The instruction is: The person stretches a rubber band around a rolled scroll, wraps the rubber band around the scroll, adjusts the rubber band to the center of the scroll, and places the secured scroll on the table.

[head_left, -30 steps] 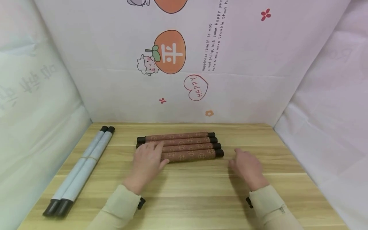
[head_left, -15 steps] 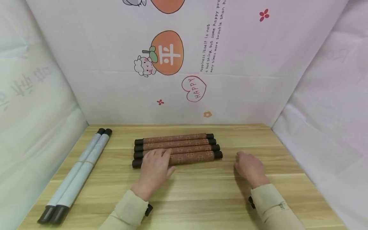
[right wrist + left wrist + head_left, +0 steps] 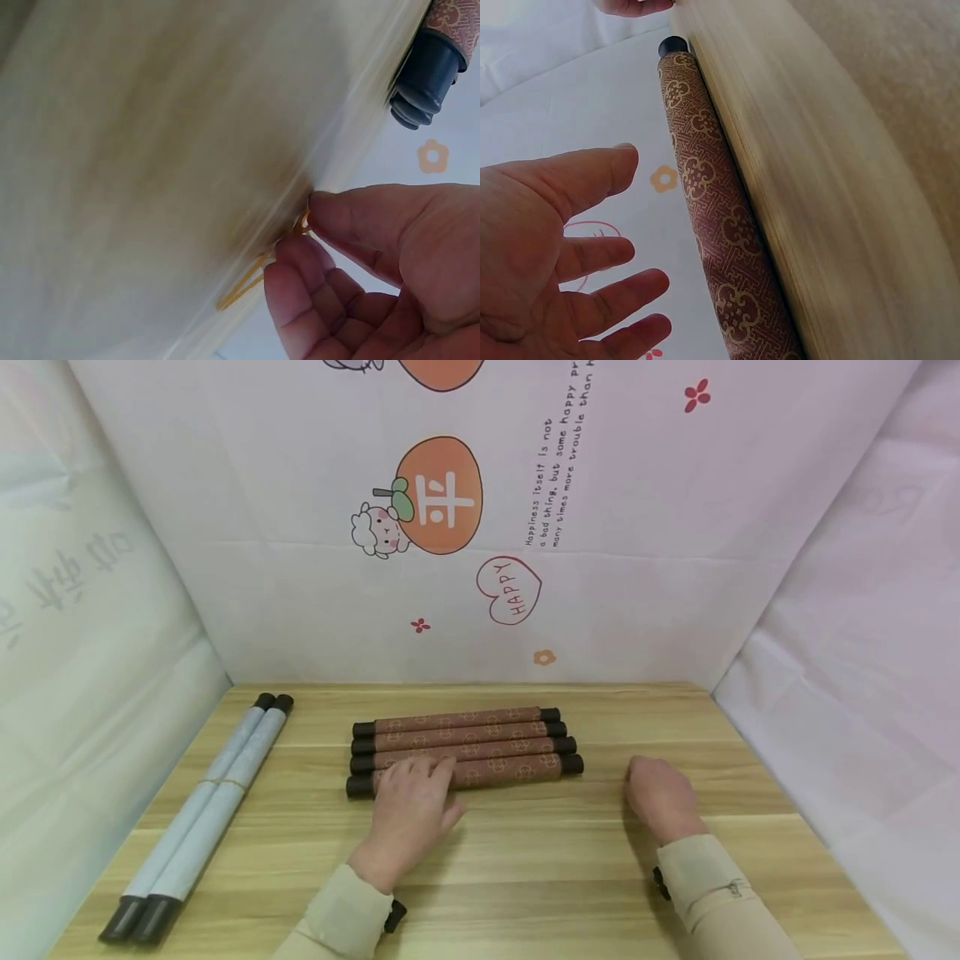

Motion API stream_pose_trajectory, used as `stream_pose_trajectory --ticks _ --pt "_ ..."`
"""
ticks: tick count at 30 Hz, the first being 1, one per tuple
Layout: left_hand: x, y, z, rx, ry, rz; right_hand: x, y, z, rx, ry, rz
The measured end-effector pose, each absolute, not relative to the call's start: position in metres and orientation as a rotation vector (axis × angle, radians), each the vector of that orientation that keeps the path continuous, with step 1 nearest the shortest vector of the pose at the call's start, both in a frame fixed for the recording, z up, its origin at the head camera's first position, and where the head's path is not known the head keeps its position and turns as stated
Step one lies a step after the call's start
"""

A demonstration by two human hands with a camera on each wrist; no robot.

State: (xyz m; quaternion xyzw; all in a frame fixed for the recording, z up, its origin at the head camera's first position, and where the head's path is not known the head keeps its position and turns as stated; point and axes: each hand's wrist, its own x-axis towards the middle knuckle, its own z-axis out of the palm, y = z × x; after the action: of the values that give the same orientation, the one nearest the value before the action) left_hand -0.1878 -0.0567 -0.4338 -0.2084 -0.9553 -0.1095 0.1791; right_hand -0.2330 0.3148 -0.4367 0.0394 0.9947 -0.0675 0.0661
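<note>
Several brown patterned scrolls (image 3: 495, 770) with black end knobs lie side by side in a row, mid-table. My left hand (image 3: 411, 810) is over the left part of the nearest scroll in the head view, its fingertips overlapping it. In the left wrist view that hand's fingers are loosely spread beside the scroll (image 3: 697, 172), nothing between them. To the right of the row, my right hand (image 3: 662, 797) is low over the table. The right wrist view shows its thumb and fingers pinching a thin yellow rubber band (image 3: 238, 289), which the head view hides.
Two long pale blue-white scrolls (image 3: 217, 802) with dark knobs lie at the left, held together by a rubber band (image 3: 223, 781). The wooden table (image 3: 525, 877) is bordered by white printed cloth (image 3: 637, 610) at the back and both sides.
My left hand has drawn back towards me and slightly right, from the middle scrolls to the nearest one. My right hand has shifted a little right, away from the row.
</note>
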Motion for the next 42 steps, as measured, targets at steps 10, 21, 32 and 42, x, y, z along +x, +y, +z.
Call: stream_pose_trajectory --ticks 10,21,32,42 --pt "-0.186 -0.057 -0.436 -0.589 -2.723 -0.329 -0.240 0.320 -0.440 0.169 2.999 -0.214" --pt "-0.183 -0.055 -0.437 -0.598 -2.755 -0.365 -0.234 0.316 -0.428 0.223 2.995 -0.343" --pt "-0.180 -0.053 -0.435 -0.643 -2.694 -0.416 -0.230 0.317 -0.422 0.207 3.023 -0.438" --pt "-0.173 -0.050 -0.433 -0.662 -2.661 -0.454 -0.221 0.314 -0.419 0.153 3.040 -0.866"
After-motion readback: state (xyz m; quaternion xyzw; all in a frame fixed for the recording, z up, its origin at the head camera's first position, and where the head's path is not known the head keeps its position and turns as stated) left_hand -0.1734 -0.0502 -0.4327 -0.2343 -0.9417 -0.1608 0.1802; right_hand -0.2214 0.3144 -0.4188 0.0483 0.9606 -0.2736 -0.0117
